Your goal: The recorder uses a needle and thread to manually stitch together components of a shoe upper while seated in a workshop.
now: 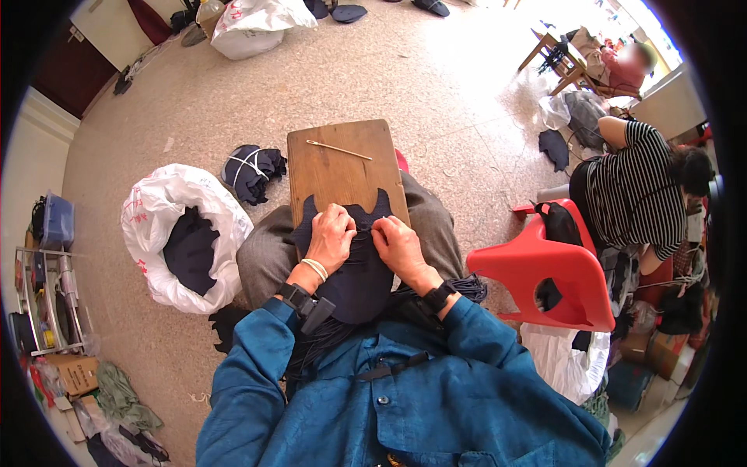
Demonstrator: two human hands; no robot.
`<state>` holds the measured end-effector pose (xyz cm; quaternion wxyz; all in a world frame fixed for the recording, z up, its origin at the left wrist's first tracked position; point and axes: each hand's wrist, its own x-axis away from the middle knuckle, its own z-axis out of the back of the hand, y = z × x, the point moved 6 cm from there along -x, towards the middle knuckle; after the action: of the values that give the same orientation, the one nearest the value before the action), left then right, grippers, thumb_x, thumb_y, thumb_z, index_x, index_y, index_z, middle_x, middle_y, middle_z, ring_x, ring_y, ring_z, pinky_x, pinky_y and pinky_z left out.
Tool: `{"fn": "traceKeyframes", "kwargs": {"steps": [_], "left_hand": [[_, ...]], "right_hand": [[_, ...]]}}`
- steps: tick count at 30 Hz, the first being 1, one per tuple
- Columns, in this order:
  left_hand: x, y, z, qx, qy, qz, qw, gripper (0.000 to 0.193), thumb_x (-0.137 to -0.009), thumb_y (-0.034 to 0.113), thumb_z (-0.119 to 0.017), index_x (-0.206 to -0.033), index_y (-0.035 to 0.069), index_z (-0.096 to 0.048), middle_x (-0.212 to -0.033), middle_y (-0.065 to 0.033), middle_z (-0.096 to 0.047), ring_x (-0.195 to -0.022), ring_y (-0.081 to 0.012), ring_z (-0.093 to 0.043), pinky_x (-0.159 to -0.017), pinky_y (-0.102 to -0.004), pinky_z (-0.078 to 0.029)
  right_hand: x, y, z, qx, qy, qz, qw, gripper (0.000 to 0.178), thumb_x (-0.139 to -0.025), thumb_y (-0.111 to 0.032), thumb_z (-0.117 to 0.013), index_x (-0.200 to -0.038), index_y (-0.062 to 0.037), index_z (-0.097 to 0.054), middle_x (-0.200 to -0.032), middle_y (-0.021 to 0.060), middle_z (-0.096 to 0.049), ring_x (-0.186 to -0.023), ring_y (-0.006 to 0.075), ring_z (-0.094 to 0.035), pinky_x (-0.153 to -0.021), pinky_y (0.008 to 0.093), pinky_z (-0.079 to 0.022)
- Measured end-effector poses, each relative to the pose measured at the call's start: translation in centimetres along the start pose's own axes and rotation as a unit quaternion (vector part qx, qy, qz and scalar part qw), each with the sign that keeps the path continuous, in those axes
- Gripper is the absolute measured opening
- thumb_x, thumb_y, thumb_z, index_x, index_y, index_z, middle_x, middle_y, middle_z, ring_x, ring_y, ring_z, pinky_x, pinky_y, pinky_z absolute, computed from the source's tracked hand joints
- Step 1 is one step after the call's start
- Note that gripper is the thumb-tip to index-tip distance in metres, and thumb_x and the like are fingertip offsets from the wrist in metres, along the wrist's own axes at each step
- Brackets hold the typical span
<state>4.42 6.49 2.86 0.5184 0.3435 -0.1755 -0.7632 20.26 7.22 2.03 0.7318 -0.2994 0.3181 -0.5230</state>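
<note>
A dark navy fabric piece (354, 300), shaped like a shoe upper with two pointed ends, lies across my lap and the near part of a wooden board (342, 175). My left hand (332, 237) is closed over its left side, fingertips pinched together. Opposite it, my right hand (399, 245) pinches at the right side with thumb and forefinger. Thin dark cords run across the fabric between both hands; the exact grip is partly hidden by my fingers. Farther up the board rests a long pale needle-like tool (340, 149). A bundle of dark cords (467, 288) lies by my right forearm.
To my left stands a white plastic bag (144, 233) holding dark fabric, beside a tied dark bundle (250, 171). A red plastic stool (545, 261) is at my right. Beyond it, a person in a striped shirt (638, 179) bends over; another person (622, 70) sits farther back.
</note>
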Motion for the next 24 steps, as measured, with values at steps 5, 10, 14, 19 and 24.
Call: {"fn": "traceKeyframes", "kwargs": {"steps": [5,10,14,19,24], "left_hand": [[0.07,-0.31,0.22,0.019,0.021,0.012,1.0,0.011,-0.076,0.003,-0.066,-0.083,0.003,-0.057,-0.094,-0.0115,-0.052,-0.089,-0.0314,-0.056,-0.078,-0.041,-0.045],[0.19,-0.26,0.14,0.028,0.03,0.0,0.999,0.012,-0.075,0.0,-0.067,-0.08,0.002,-0.056,-0.092,-0.0129,-0.053,-0.087,-0.0323,-0.056,-0.077,-0.0411,-0.046],[0.38,-0.4,0.06,0.047,0.049,0.005,0.998,0.014,-0.073,-0.001,-0.068,-0.078,0.001,-0.056,-0.091,-0.0132,-0.053,-0.085,-0.0326,-0.057,-0.075,-0.0412,-0.047],[0.47,-0.62,-0.23,0.034,0.034,0.025,0.999,0.012,-0.075,0.002,-0.067,-0.08,0.006,-0.057,-0.095,-0.0111,-0.052,-0.093,-0.0305,-0.056,-0.082,-0.0415,-0.043],[0.45,-0.26,-0.04,0.02,0.046,0.008,0.999,0.013,-0.075,-0.002,-0.066,-0.08,0.002,-0.055,-0.094,-0.0135,-0.052,-0.086,-0.0324,-0.056,-0.076,-0.041,-0.046]], "right_hand": [[-0.39,-0.17,-0.12,0.016,0.012,0.012,1.0,0.007,-0.088,-0.01,-0.062,-0.092,-0.0043,-0.062,-0.087,0.0148,-0.062,-0.083,0.0362,-0.064,-0.072,0.0439,-0.053],[-0.66,-0.54,-0.03,0.018,0.005,0.07,0.997,0.006,-0.087,-0.009,-0.062,-0.091,-0.0041,-0.061,-0.086,0.0149,-0.062,-0.082,0.0366,-0.064,-0.07,0.0443,-0.053],[-0.74,-0.57,0.09,0.01,-0.02,0.093,0.995,0.006,-0.085,-0.007,-0.063,-0.089,-0.0036,-0.06,-0.084,0.0154,-0.062,-0.081,0.0374,-0.064,-0.069,0.045,-0.052],[-0.76,0.05,0.43,0.009,-0.04,0.049,0.998,0.005,-0.083,-0.006,-0.061,-0.085,-0.0028,-0.058,-0.082,0.0173,-0.062,-0.081,0.0387,-0.063,-0.07,0.0462,-0.052],[-0.76,0.24,0.25,0.039,-0.045,0.025,0.998,0.004,-0.083,-0.005,-0.059,-0.082,-0.0017,-0.057,-0.081,0.0187,-0.062,-0.081,0.0401,-0.063,-0.071,0.0482,-0.051]]}}
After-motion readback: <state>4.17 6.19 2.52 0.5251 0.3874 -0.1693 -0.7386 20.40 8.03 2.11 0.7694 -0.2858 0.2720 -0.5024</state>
